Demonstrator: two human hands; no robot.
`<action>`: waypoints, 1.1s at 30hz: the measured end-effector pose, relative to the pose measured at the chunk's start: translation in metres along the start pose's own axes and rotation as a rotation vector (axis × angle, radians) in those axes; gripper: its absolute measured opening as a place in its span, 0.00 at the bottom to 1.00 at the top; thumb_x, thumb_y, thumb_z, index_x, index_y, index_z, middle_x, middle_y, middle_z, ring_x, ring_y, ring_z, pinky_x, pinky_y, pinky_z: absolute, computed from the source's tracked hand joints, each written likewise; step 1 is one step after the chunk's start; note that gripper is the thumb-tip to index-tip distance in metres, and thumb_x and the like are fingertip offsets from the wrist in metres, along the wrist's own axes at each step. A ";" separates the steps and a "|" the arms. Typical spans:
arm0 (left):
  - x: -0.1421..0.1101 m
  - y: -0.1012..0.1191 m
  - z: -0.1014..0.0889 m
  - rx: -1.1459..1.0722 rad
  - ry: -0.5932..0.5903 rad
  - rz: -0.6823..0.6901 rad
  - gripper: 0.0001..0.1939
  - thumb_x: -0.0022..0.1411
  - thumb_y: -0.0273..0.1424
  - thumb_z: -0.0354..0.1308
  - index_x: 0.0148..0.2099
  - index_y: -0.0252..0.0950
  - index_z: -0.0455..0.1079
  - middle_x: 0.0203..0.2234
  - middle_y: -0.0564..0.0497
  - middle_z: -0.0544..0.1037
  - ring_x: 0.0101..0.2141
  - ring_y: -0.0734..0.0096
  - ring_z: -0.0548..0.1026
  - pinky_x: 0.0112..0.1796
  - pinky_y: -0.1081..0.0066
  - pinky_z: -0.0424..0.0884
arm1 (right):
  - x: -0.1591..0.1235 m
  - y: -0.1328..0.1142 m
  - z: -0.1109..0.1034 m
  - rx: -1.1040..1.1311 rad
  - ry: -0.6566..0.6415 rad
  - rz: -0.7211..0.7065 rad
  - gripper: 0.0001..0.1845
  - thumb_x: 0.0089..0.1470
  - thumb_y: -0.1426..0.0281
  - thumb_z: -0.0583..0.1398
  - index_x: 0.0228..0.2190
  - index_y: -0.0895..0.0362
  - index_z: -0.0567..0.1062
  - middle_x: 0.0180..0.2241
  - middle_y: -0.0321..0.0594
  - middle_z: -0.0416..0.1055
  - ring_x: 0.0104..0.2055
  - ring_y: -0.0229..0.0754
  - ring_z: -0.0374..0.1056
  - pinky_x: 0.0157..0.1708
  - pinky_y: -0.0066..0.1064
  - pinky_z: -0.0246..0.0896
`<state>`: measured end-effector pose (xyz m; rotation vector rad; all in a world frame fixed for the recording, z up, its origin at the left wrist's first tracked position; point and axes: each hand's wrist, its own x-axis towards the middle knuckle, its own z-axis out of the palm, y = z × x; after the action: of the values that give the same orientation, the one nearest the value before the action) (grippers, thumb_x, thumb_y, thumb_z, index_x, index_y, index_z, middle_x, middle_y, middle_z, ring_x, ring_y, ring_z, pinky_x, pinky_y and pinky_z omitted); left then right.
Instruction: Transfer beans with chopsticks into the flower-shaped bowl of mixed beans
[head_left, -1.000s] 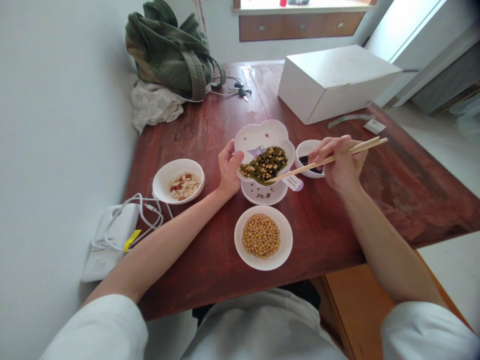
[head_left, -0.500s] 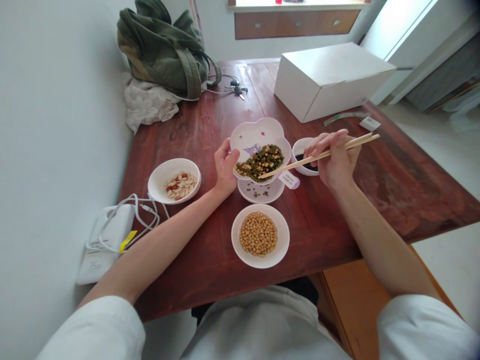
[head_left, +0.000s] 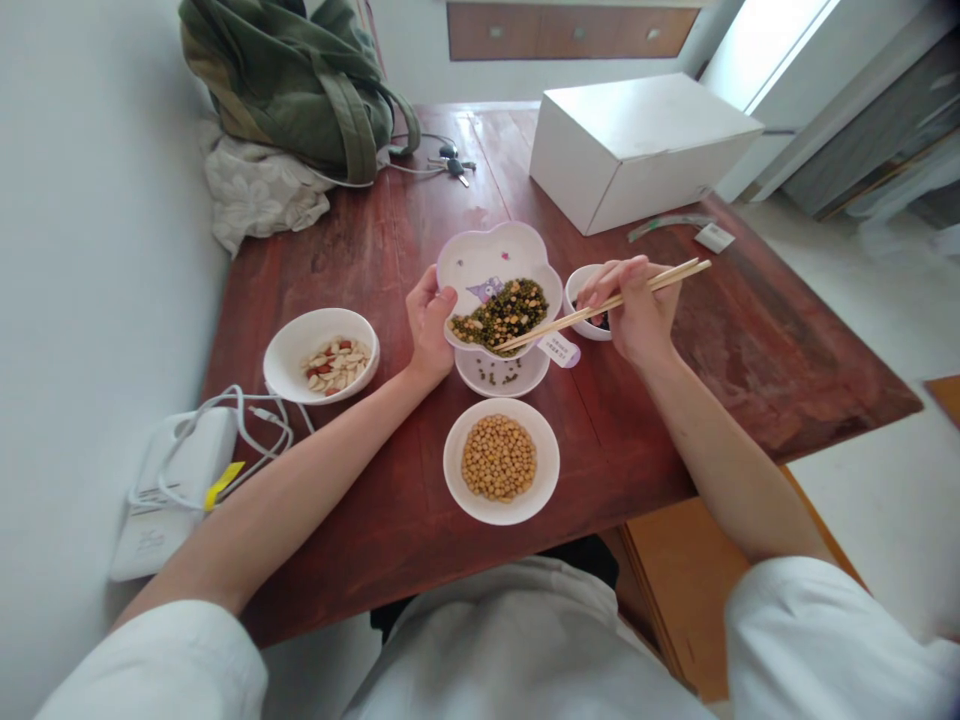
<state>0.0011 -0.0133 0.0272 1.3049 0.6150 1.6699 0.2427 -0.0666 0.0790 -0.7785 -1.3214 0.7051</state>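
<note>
My left hand (head_left: 433,325) grips the left edge of a flower-shaped white bowl (head_left: 480,262) with a lilac rim, tilted toward me. Mixed green, dark and yellow beans (head_left: 510,312) lie in its lower part. My right hand (head_left: 637,305) holds a pair of chopsticks (head_left: 607,304), their tips among the beans near the bowl's front rim. Directly below, partly hidden, is a small white bowl (head_left: 536,378) with a few green beans in it. Closer to me stands a bowl (head_left: 453,480) of yellow soybeans (head_left: 499,458). Behind my right fingers, a bowl (head_left: 577,285) of dark beans is partly covered.
A white bowl (head_left: 281,345) of peanuts and pale seeds stands at left, near a white power strip (head_left: 172,480) with cables. Further back are a green bag (head_left: 292,90), keys (head_left: 454,165) and a white box (head_left: 641,150). A wall borders the table's (head_left: 360,560) left side.
The view has shifted, so everything sits a little further left and higher. The left hand still holds the tilted bowl, and the chopstick tips remain at its front rim.
</note>
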 end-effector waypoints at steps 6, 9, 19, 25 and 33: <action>0.001 0.000 0.001 0.009 0.006 -0.003 0.30 0.62 0.62 0.69 0.34 0.39 0.72 0.25 0.54 0.72 0.25 0.71 0.64 0.26 0.68 0.62 | 0.001 -0.003 0.002 -0.008 0.030 0.014 0.39 0.65 0.37 0.64 0.16 0.53 0.77 0.17 0.37 0.70 0.18 0.36 0.65 0.17 0.31 0.54; 0.001 0.002 0.002 0.002 0.012 0.000 0.31 0.61 0.63 0.70 0.33 0.40 0.71 0.24 0.54 0.71 0.24 0.72 0.64 0.26 0.68 0.63 | 0.001 -0.002 0.002 -0.013 0.047 0.016 0.40 0.62 0.35 0.64 0.16 0.53 0.76 0.17 0.36 0.69 0.18 0.36 0.66 0.17 0.31 0.56; -0.002 -0.002 -0.003 0.011 0.019 0.005 0.27 0.64 0.59 0.70 0.38 0.39 0.79 0.28 0.52 0.75 0.26 0.71 0.67 0.27 0.69 0.63 | 0.001 -0.001 0.001 -0.014 0.054 0.014 0.40 0.61 0.33 0.63 0.16 0.53 0.77 0.16 0.37 0.71 0.18 0.38 0.68 0.16 0.32 0.56; -0.001 0.004 0.000 0.038 0.031 -0.026 0.31 0.60 0.64 0.70 0.36 0.39 0.77 0.27 0.51 0.75 0.26 0.69 0.68 0.28 0.68 0.67 | 0.003 0.002 -0.001 -0.040 0.082 0.025 0.43 0.58 0.29 0.62 0.14 0.52 0.74 0.15 0.37 0.68 0.21 0.42 0.73 0.15 0.33 0.58; -0.003 0.010 0.001 -0.004 0.039 -0.070 0.29 0.57 0.60 0.73 0.37 0.38 0.78 0.25 0.53 0.74 0.25 0.71 0.66 0.27 0.70 0.65 | 0.005 0.002 0.002 0.053 0.126 -0.057 0.39 0.62 0.36 0.66 0.15 0.52 0.75 0.14 0.36 0.65 0.19 0.42 0.72 0.17 0.34 0.63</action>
<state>-0.0010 -0.0205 0.0346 1.2368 0.6725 1.6413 0.2418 -0.0612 0.0805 -0.7280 -1.2015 0.6337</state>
